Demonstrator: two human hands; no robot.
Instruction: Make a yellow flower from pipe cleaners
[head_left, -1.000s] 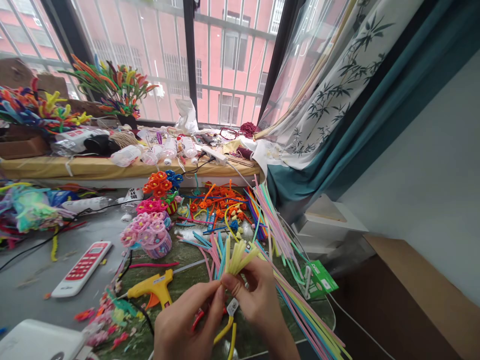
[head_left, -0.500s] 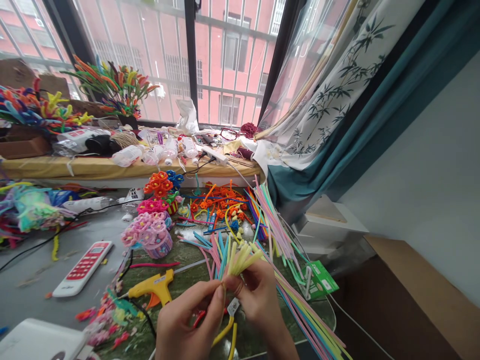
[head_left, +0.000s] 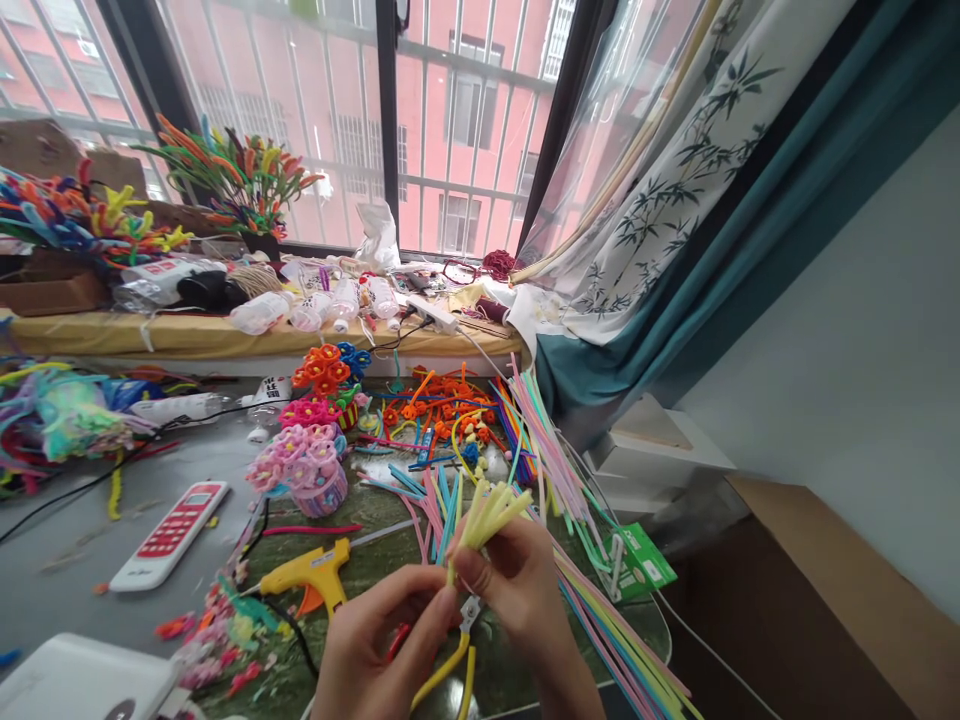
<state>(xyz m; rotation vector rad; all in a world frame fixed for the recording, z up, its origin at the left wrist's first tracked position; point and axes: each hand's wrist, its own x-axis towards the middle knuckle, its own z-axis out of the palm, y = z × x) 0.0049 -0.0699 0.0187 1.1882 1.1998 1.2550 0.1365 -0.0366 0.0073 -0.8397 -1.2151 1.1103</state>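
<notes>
A bunch of short pale yellow pipe cleaners [head_left: 491, 510] fans upward from my right hand [head_left: 517, 590], whose fingers are wrapped round its lower end. My left hand [head_left: 397, 630] is closed in a pinch just below, at a thin pale yellow stem that runs down from the bunch. Beneath the hands lie pliers [head_left: 470, 612] with yellow handles, partly covered by my fingers. A bit of red shows behind my left hand. To the left rests a yellow glue gun [head_left: 307, 575] with its cord. Pink and blue pipe cleaners [head_left: 442, 500] lie just behind the bunch.
Long pastel pipe cleaners [head_left: 622, 620] stretch along the right edge of the table. A pot of pink flowers [head_left: 319, 485], orange flower pieces [head_left: 450, 400], a white remote [head_left: 169, 535], colourful scraps [head_left: 225, 640] and a green card [head_left: 637, 560] surround the hands. Bottles [head_left: 259, 312] crowd the sill.
My left hand has slipped slightly down and away from the right, so a short length of yellow stem now shows between them. The view has shifted a little.
</notes>
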